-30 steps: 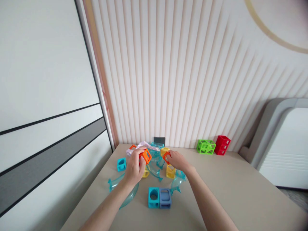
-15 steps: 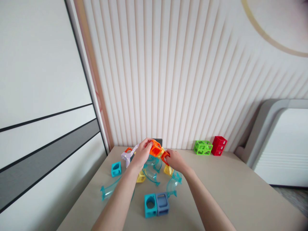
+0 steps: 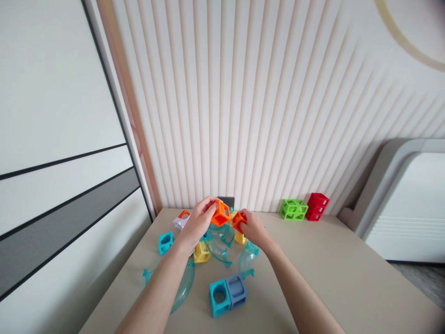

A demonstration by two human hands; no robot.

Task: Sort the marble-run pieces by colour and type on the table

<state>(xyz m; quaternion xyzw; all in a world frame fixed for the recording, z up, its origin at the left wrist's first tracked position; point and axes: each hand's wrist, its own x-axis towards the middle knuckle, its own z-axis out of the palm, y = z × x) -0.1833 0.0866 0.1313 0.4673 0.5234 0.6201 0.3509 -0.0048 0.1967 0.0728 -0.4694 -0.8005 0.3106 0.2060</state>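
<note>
Evidently, the left orange cube (image 3: 221, 213) is pinched between thumb and fingers of the left hand (image 3: 197, 222), while the right orange cube (image 3: 238, 221) is gripped by the fingertips of the right hand (image 3: 253, 227), both held near each other above the teal tubes (image 3: 217, 250). Either cube could be twisted loose if the two were knocked together at an angle, since each seems held only near one side, and the tubes beneath might be jostled by its fall.

Held cubes (image 3: 221, 214) above tube cluster (image 3: 219, 252), cube pair (image 3: 228, 293) in front, block stack (image 3: 314, 204) far right.
</note>
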